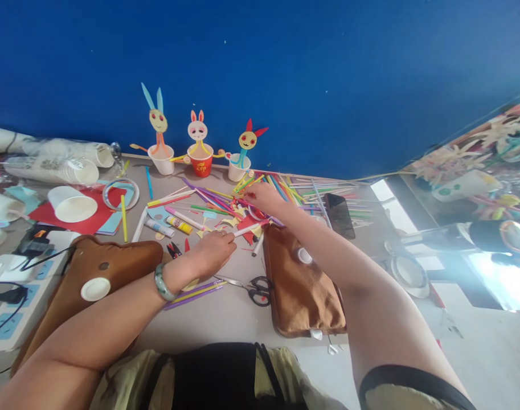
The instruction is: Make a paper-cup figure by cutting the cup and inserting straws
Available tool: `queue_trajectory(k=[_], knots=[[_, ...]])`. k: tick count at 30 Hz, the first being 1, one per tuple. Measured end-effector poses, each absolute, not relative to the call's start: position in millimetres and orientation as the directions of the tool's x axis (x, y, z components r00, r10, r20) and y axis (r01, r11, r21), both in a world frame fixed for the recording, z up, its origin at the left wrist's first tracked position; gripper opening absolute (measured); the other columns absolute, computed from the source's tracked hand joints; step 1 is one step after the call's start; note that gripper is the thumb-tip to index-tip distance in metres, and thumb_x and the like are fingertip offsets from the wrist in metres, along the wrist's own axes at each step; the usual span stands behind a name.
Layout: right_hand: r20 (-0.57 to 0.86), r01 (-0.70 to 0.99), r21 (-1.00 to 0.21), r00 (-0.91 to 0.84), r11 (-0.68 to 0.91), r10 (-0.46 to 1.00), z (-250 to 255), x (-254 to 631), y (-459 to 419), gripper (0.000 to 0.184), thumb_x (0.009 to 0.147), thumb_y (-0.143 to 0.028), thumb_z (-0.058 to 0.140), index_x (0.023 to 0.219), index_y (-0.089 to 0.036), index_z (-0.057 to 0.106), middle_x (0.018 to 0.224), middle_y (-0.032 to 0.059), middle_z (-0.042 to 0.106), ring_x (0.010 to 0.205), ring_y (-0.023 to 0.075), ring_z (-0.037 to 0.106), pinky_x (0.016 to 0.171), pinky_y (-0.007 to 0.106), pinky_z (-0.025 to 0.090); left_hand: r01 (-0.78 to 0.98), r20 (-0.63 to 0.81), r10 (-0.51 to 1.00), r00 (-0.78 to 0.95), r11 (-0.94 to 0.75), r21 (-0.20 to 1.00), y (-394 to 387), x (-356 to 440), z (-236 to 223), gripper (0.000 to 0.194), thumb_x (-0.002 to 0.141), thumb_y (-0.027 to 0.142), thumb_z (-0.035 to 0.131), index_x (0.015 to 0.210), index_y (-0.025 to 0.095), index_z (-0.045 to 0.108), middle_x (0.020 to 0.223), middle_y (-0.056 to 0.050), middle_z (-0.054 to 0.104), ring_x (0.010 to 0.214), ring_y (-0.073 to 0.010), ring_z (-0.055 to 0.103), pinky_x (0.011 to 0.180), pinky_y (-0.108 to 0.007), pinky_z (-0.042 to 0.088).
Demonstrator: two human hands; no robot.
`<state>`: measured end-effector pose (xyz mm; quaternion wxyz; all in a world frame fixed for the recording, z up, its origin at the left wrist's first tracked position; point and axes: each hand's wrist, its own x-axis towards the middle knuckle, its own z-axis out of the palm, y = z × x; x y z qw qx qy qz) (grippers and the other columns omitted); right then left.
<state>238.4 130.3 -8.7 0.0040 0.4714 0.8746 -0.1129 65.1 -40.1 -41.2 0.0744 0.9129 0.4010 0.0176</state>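
My left hand point(215, 250) rests on the grey table with its fingers curled loosely, close to a white-and-red pen point(246, 229) and paper scraps; I cannot make out anything in it. A green bangle point(163, 283) is on that wrist. My right hand point(263, 197) reaches forward into the pile of coloured paper strips point(225, 200), fingers bent down onto them. Black scissors point(255, 287) lie between my arms. Three paper rabbit figures stand in cups at the wall: a white cup point(163, 159), a red cup point(200, 161) and another white cup point(238, 167).
Two brown pouches lie under my arms, one left point(93, 267) and one right point(300, 290). Glue sticks point(178, 224), a white paper cup point(72, 204) on red paper, stacked cups point(50, 165), a power strip point(12, 307) and a black phone point(339, 214) surround the work spot. The blue wall stands behind.
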Motion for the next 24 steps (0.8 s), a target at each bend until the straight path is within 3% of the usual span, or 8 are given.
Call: queue_trajectory(k=[7, 13, 18, 24], knots=[[-0.054, 0.811, -0.273, -0.550, 0.518, 0.833, -10.1, 239.9, 147.2, 0.021, 0.086, -0.023, 0.057, 0.090, -0.016, 0.076, 0.088, 0.0054, 0.074, 0.079, 0.0169, 0.061, 0.071, 0.025, 0.039, 0.744, -0.057, 0.747, 0.663, -0.648, 0.162, -39.3, 66.3, -39.7, 0.021, 0.097, 0.019, 0.047, 0.098, 0.014, 0.068, 0.098, -0.012, 0.063, 0.095, -0.0276, 0.060, 0.079, -0.040, 0.046], [0.016, 0.848, -0.300, -0.453, 0.437, 0.891, 3.6, 267.1, 162.6, 0.019, 0.085, -0.029, 0.060, 0.082, -0.013, 0.072, 0.093, 0.0076, 0.070, 0.076, 0.0157, 0.055, 0.069, 0.027, 0.037, 0.731, -0.046, 0.736, 0.675, -0.659, 0.179, -40.1, 65.1, -40.4, 0.019, 0.097, 0.020, 0.049, 0.097, 0.014, 0.067, 0.100, -0.013, 0.063, 0.096, -0.0283, 0.061, 0.080, -0.041, 0.046], [-0.098, 0.843, -0.353, -0.465, 0.406, 0.880, 2.0, 272.2, 159.2, 0.017, 0.084, -0.021, 0.056, 0.084, -0.013, 0.071, 0.079, 0.0042, 0.070, 0.065, 0.0133, 0.055, 0.064, 0.025, 0.038, 0.736, -0.039, 0.743, 0.669, -0.653, 0.177, -40.3, 65.2, -40.6, 0.018, 0.097, 0.020, 0.050, 0.097, 0.015, 0.067, 0.098, -0.013, 0.062, 0.095, -0.0279, 0.060, 0.078, -0.040, 0.045], [-0.154, 0.793, -0.363, -0.569, 0.489, 0.808, -2.4, 248.9, 143.6, 0.027, 0.081, -0.012, 0.051, 0.093, -0.015, 0.075, 0.086, 0.0036, 0.074, 0.072, 0.0137, 0.060, 0.067, 0.024, 0.040, 0.726, -0.025, 0.731, 0.682, -0.672, 0.144, -39.1, 65.3, -43.9, 0.020, 0.097, 0.019, 0.048, 0.096, 0.015, 0.067, 0.097, -0.012, 0.062, 0.095, -0.0272, 0.060, 0.079, -0.039, 0.045]])
